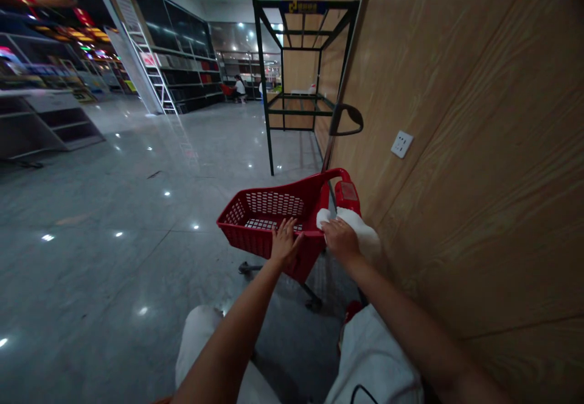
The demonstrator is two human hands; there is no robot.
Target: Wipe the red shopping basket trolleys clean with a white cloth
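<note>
Red cart (255, 241): apparently being wiped, extent unclear
Right hand (340, 240): gripping cloth (365, 231), near-rear corner
Left hand (285, 243): spreading over near edge

Shopping cart (246, 243): basket in moulded red plastic, smooth, with a low sheen; side walls perforated. White cloth (364, 229) at the cart's handle end: soft and matt. Floor (114, 270) beneath the cart: hard, smooth, polished to a gloss that throws bright spots of light back at me. Wall (479, 118) to the right of the cart: wood-grain panelling, smooth, satin finish. Socket plate (402, 144) above and right of the cart: smooth white plastic. Rack (301, 112) beyond the cart: dark bars, apparently painted metal.
</note>
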